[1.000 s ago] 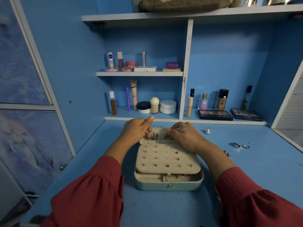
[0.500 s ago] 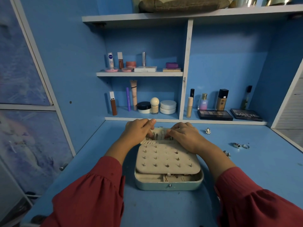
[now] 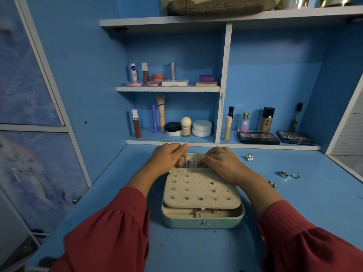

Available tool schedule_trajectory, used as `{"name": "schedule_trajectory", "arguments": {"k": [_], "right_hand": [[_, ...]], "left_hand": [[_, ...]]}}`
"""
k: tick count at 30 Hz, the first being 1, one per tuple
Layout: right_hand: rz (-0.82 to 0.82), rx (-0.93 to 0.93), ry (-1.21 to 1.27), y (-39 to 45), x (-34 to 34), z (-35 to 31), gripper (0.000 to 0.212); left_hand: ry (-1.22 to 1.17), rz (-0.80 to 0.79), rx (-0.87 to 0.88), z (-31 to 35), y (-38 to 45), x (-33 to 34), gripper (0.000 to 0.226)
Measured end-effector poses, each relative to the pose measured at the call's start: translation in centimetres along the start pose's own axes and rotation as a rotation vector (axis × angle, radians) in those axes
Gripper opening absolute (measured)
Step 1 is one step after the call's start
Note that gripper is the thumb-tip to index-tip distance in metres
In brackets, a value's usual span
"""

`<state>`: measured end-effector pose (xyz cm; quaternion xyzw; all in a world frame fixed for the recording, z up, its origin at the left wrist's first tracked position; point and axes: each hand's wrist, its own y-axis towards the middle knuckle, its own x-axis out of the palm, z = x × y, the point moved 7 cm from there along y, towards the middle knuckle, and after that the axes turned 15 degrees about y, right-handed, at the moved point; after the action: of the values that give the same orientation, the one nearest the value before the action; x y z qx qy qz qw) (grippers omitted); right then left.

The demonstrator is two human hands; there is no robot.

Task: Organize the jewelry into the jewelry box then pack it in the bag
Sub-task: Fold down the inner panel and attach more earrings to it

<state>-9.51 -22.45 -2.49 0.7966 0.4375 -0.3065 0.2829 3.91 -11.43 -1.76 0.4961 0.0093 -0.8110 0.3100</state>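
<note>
A pale green jewelry box (image 3: 203, 220) lies open on the blue desk (image 3: 196, 250). A cream earring panel (image 3: 202, 190) studded with several earrings rests over its base. Both my hands are at the box's far part, over a gathered cream pocket (image 3: 177, 170). My left hand (image 3: 167, 157) curls its fingers down onto that far edge, thumb on top. My right hand (image 3: 222, 161) presses bunched fingertips into the far compartment; what they hold is hidden. Loose silver pieces lie to the right: one (image 3: 249, 157), two rings (image 3: 289, 174) and another piece (image 3: 273, 184). A brownish bag (image 3: 216, 5) sits on the top shelf.
Shelves behind the box hold cosmetics: tubes and jars (image 3: 182, 128) on the left, bottles and two dark palettes (image 3: 258, 138) on the right. A white cabinet frame (image 3: 343, 165) bounds the desk on the right, a blue side wall (image 3: 98, 134) on the left.
My left thumb, raised a second ago, has come down over the fingers. Both hands stay at the far part of the box with small finger movements.
</note>
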Motion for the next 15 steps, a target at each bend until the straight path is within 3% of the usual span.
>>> {"name": "schedule_trajectory", "arguments": {"k": [15], "right_hand": [[-0.018,-0.011,-0.061,-0.02,0.07,-0.14,0.042]], "left_hand": [[0.045,-0.034,-0.018,-0.59,0.15,0.37,0.041]]}}
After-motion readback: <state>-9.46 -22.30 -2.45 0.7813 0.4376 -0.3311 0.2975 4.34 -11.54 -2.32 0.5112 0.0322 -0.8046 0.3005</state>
